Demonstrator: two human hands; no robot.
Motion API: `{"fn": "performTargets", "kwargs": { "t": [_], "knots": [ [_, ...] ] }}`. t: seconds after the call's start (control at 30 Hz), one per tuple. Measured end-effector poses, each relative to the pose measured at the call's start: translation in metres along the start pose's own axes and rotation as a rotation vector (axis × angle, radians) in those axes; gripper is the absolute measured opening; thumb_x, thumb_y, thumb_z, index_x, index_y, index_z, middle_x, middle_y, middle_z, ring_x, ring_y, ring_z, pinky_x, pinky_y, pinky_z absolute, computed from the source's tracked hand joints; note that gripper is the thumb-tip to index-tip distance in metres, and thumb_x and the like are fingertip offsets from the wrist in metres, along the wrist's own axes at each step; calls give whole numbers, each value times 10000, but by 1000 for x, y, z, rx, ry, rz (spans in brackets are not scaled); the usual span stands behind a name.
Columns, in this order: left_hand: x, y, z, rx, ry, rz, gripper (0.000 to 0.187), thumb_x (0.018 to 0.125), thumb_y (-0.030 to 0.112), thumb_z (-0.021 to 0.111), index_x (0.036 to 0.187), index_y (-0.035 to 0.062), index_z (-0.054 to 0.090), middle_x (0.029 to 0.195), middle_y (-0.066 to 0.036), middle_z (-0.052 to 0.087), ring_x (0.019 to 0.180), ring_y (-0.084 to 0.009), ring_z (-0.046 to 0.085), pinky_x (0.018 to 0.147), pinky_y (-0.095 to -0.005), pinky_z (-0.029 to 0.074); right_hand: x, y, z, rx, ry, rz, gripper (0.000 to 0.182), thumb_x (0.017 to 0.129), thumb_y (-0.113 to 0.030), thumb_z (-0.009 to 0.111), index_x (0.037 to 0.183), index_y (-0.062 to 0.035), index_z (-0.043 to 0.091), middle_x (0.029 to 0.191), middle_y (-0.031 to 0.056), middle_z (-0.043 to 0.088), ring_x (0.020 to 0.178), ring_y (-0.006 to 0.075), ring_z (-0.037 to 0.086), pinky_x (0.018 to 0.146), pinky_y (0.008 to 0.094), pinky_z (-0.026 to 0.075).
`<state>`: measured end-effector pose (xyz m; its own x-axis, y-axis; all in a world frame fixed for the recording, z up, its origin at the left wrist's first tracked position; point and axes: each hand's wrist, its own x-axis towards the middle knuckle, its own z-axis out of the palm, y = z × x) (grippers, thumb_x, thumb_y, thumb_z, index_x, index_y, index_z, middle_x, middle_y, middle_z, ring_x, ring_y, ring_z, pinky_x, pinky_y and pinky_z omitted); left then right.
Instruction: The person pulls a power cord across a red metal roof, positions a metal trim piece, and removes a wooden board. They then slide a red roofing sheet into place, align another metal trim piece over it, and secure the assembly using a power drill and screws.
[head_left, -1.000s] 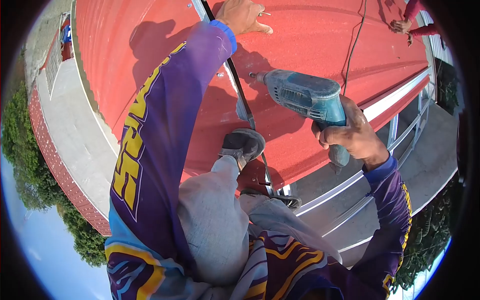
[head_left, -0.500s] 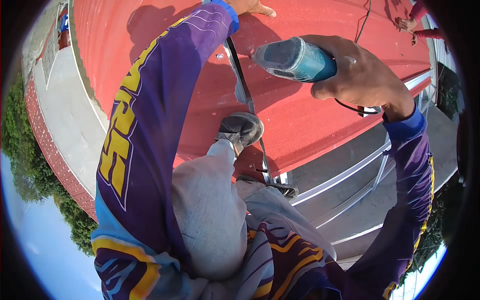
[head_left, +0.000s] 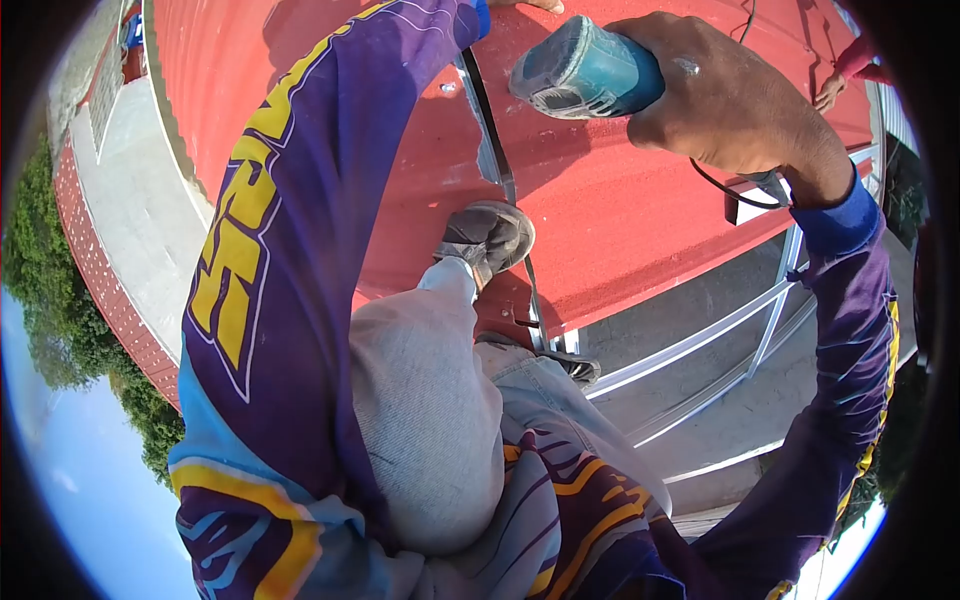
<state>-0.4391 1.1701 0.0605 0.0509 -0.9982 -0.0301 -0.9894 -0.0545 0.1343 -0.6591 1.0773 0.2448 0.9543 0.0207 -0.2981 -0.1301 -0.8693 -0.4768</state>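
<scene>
My right hand (head_left: 730,95) is wrapped round a teal corded power drill (head_left: 600,70). The rounded, dusty back of its housing points left, and its working end is hidden from view. From below the hand hangs a black cord (head_left: 715,185). At the top edge, my left hand (head_left: 535,4) is mostly cut off; a stretched-out finger or thumb shows over the red metal roofing sheet (head_left: 620,240). Under the drill and the left forearm runs a dark strip (head_left: 487,115) along a seam in the sheets.
My shoe (head_left: 487,235) stands on the roofing by the seam, the other shoe (head_left: 575,370) at the sheet's lower edge. Beyond that edge lie metal framing bars (head_left: 690,340) over a drop to grey ground. At upper right, another person's hand (head_left: 828,92) rests on the sheet.
My right hand and the drill have moved up and slightly right in view. My left hand has slid further out past the top edge. The other person's hands have shifted.
</scene>
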Motion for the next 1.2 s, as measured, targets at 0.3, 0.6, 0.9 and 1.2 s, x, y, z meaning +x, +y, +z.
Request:
{"fn": "performTargets", "kwargs": {
  "t": [0.3,0.6,0.9,1.2],
  "knots": [
    [8,-6,-4,50,21,26,458,779,497,709,964,81,653,825,-119,699,779,-289,683,659,-406,546,-13,0,-11,210,-64,239,626,661,-176,718,1243,14,586,1086,219,659,980,323,661,856,390,537],
    [8,-13,2,92,47,44,452,818,504,675,992,88,636,815,-115,698,774,-291,687,632,-402,552,-34,12,-4,268,64,169,617,651,-164,716,1232,1,593,1072,220,655,973,348,658,860,403,533],
    [3,-13,5,47,191,224,302,829,392,679,893,102,623,703,-84,645,720,-275,662,597,-413,529,-82,39,9,1007,43,466,450,646,-42,663,1080,62,606,826,104,669,743,175,642,659,311,539],
    [-1,7,-14,-132,96,267,210,798,233,670,942,81,648,703,-111,661,663,-299,646,552,-428,506,-122,58,121,1367,583,411,430,647,10,605,1076,34,613,868,119,661,742,179,637,605,279,532]
  ]
}}
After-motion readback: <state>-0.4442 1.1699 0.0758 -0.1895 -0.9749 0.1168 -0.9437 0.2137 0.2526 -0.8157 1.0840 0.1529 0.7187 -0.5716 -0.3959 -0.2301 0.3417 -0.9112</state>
